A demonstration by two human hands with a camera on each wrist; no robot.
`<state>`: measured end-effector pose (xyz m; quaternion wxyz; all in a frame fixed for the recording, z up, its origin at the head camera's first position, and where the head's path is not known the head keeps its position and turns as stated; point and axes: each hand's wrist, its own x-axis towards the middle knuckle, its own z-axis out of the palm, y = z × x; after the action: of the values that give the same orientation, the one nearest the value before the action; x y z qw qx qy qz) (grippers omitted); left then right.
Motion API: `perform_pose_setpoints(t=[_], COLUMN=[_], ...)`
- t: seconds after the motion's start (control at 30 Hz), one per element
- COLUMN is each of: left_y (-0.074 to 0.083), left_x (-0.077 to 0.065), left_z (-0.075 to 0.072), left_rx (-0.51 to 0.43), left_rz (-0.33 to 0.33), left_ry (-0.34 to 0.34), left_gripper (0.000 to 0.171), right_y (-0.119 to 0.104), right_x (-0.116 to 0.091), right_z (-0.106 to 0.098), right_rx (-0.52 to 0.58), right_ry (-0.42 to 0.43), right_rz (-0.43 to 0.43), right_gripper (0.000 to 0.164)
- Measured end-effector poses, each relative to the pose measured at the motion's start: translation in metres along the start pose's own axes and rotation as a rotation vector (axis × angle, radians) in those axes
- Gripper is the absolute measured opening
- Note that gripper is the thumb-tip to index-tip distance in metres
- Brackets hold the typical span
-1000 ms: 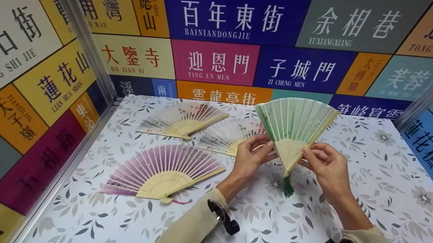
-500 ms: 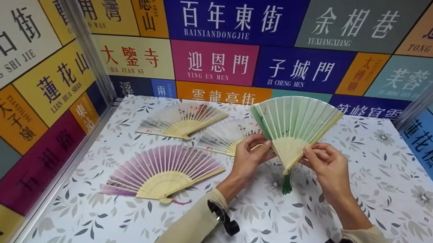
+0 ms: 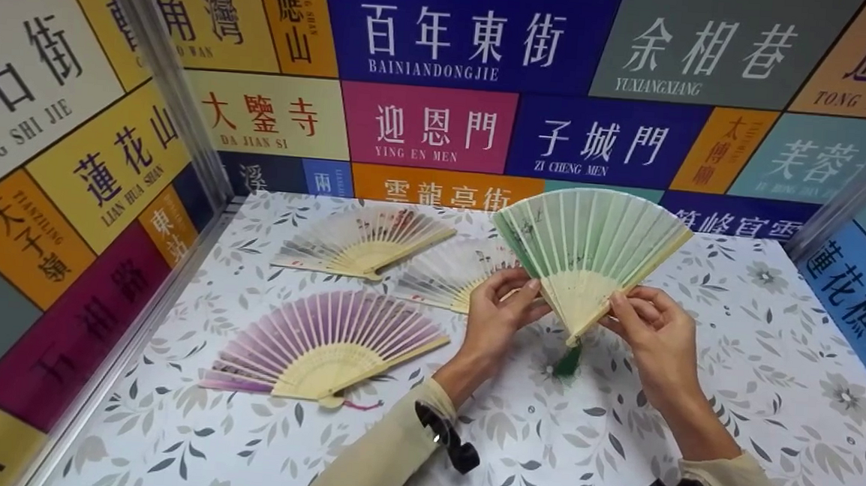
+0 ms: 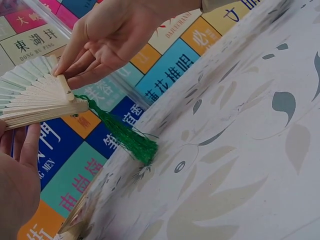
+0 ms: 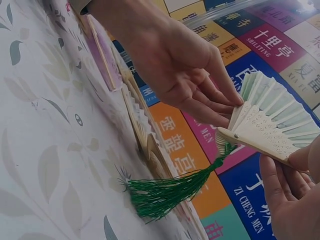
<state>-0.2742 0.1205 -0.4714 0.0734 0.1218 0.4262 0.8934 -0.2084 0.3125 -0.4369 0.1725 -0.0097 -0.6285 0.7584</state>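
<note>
Both hands hold a green folding fan [image 3: 591,238] upright above the table, partly spread. My left hand [image 3: 500,311] pinches its left edge between thumb and fingers. At the opposite edge my right hand [image 3: 653,331] pinches the pale outer guard stick. A green tassel [image 3: 567,362] dangles from the fan's pivot, and the right wrist view shows the pierced pattern in the pale ribs [image 5: 265,131]. Left of the hands a purple fan [image 3: 337,342] lies spread on the table. Behind it are two white fans with printed flowers, one farther back [image 3: 365,243] and one [image 3: 461,271] partly hidden by my left hand.
The table [image 3: 770,384] wears a white cover with grey leaf and flower prints. Upright panels of coloured street-name signs [image 3: 453,30] stand along the back and both sides. A metal corner post [image 3: 179,85] rises at the left.
The green fan has spread wider and risen slightly, while my hands have kept nearly the same places. Its tassel has swung a little to the left. The fans on the table have not moved.
</note>
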Motion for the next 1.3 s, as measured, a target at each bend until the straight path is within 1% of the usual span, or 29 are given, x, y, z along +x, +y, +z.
perform_pose_setpoints(t=[0.3,0.5,0.77,1.0,1.13,1.3], left_y=[-0.0013,-0.0019,-0.0015,-0.0024,-0.0024,-0.0028], left_x=[0.0003,0.0009,0.0005,0.0011,0.0010,0.0014], left_z=[-0.0015,-0.0027,-0.0031,-0.0034,-0.0033,-0.0027], left_rx=[-0.007,-0.004,0.002,0.001,-0.004,-0.035], left_rz=[0.012,0.018,0.020,0.032,0.028,0.009], left_ry=[0.043,0.053,0.057,0.055,0.058,0.072], left_gripper=[0.023,0.022,0.023,0.024,0.023,0.021], right_y=[0.0032,0.0041,0.0047,0.0054,0.0061,0.0065], right_x=[0.0000,0.0005,0.0008,0.0006,0.0005,0.0000], right_z=[0.0023,0.0031,0.0019,0.0006,-0.0002,-0.0010], right_rx=[0.017,0.034,0.067,0.122,0.130,0.163], right_ry=[0.010,0.027,0.029,0.026,0.023,0.017], right_rz=[-0.009,-0.003,0.008,0.014,0.021,0.028], right_gripper=[0.033,0.033,0.032,0.034,0.033,0.033])
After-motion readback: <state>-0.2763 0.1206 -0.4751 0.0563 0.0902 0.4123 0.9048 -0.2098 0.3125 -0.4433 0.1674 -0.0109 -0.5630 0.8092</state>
